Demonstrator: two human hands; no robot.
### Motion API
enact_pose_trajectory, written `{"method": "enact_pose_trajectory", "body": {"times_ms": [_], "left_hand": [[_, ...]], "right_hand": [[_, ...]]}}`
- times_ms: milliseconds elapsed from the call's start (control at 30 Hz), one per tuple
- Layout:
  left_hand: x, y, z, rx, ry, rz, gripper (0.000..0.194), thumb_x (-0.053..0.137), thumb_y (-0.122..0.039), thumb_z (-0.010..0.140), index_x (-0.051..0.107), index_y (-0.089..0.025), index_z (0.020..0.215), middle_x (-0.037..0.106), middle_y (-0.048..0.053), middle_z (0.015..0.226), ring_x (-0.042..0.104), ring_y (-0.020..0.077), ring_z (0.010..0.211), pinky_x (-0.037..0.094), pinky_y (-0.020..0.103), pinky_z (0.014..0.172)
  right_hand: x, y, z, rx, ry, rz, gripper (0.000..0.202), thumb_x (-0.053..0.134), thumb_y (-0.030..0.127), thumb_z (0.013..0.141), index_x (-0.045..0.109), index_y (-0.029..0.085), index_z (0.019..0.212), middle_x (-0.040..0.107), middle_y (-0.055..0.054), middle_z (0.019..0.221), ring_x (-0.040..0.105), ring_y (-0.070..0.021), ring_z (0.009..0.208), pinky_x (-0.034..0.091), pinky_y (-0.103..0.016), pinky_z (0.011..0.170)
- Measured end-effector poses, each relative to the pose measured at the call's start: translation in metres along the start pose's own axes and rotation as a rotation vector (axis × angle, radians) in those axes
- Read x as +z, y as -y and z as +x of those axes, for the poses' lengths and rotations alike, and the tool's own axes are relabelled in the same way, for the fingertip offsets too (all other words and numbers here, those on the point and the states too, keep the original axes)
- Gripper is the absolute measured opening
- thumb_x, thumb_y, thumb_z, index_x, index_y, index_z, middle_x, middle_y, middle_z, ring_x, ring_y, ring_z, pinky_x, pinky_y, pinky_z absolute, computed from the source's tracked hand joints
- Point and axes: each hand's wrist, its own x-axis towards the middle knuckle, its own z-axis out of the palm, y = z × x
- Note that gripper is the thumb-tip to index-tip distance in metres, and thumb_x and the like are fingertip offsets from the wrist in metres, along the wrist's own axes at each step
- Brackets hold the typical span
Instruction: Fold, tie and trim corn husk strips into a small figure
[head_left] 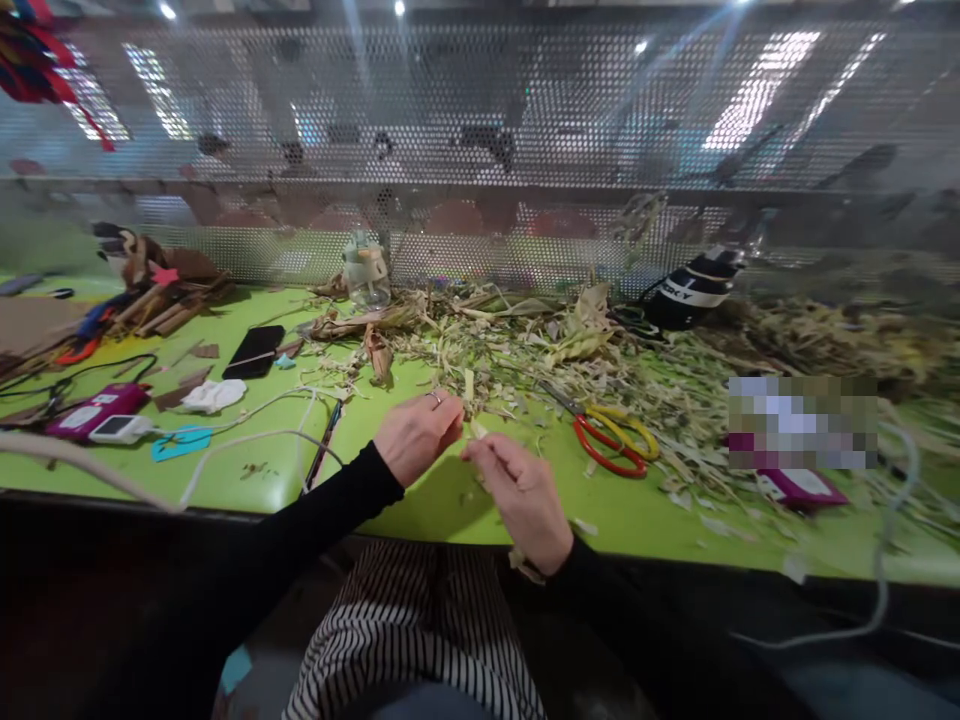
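Observation:
My left hand (pixel 421 432), with a ring on one finger, is closed above the front of the green table. It pinches a narrow pale strip of corn husk (pixel 469 384), whose end sticks up past the fingers. Close beside it on the right, my right hand (pixel 523 492) is also closed, thumb against fingers, on a pale end of husk (pixel 478 430). Whether both ends belong to one strip I cannot tell. Beyond my hands lies a loose heap of shredded husk (pixel 487 330). Scissors (pixel 611 440) with red and yellow handles rest to the right of my right hand.
A black phone (pixel 255 352), crumpled white tissue (pixel 214 396), magenta power strip (pixel 97 411) and white cables lie left. A clear bottle (pixel 366 272) and black bottle (pixel 691 292) stand near the perforated metal screen (pixel 450 110). Another magenta box (pixel 802 488) sits right, near the table's edge.

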Motion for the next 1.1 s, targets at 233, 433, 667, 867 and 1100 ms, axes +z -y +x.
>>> {"method": "enact_pose_trajectory", "body": {"times_ms": [233,433,667,867,1100], "left_hand": [[0.013,-0.003,-0.004,-0.123,0.225,0.219,0.022,0.034,-0.02,0.09,0.056,-0.015,0.088,0.06,0.007,0.075,0.055,0.0162,0.063,0.037,0.025,0.056],[0.02,0.009,0.014,-0.381,0.077,0.044,0.029,0.032,-0.027,0.091,0.056,-0.016,0.079,0.061,0.006,0.07,0.052,0.0134,0.059,0.031,0.024,0.055],[0.025,0.013,0.015,-0.544,0.008,-0.02,0.031,0.03,-0.031,0.092,0.053,-0.018,0.077,0.06,0.005,0.066,0.054,0.0144,0.056,0.03,0.024,0.052],[0.041,-0.001,0.004,-0.574,0.281,0.009,0.032,0.027,-0.029,0.092,0.055,-0.014,0.091,0.065,0.013,0.079,0.062,0.0211,0.064,0.04,0.028,0.057],[0.026,0.007,-0.01,-0.355,0.493,-0.092,0.021,0.042,-0.017,0.082,0.056,-0.012,0.096,0.065,0.014,0.087,0.062,0.0233,0.079,0.045,0.032,0.07]], "right_hand": [[-0.02,0.003,0.036,-0.25,0.041,-0.761,0.036,0.039,0.035,0.093,0.061,0.018,0.07,0.056,0.0,0.054,0.039,-0.0096,0.043,0.02,-0.025,0.046],[0.004,-0.016,0.025,-0.516,-0.038,-0.928,0.029,0.039,0.018,0.093,0.061,0.016,0.074,0.054,-0.001,0.057,0.037,-0.0108,0.048,0.022,-0.027,0.049],[0.011,-0.022,0.032,-0.616,-0.117,-0.992,0.03,0.04,0.016,0.093,0.062,0.018,0.072,0.053,-0.001,0.058,0.04,-0.0126,0.054,0.024,-0.029,0.055],[0.015,-0.035,0.053,-0.347,-0.051,-0.732,0.025,0.044,0.027,0.093,0.067,0.021,0.084,0.066,-0.003,0.073,0.055,-0.0137,0.065,0.03,-0.026,0.057],[0.011,-0.063,0.066,-0.114,0.195,-0.593,0.022,0.052,0.038,0.087,0.07,0.026,0.082,0.073,0.001,0.078,0.061,-0.0151,0.063,0.032,-0.023,0.051]]}}
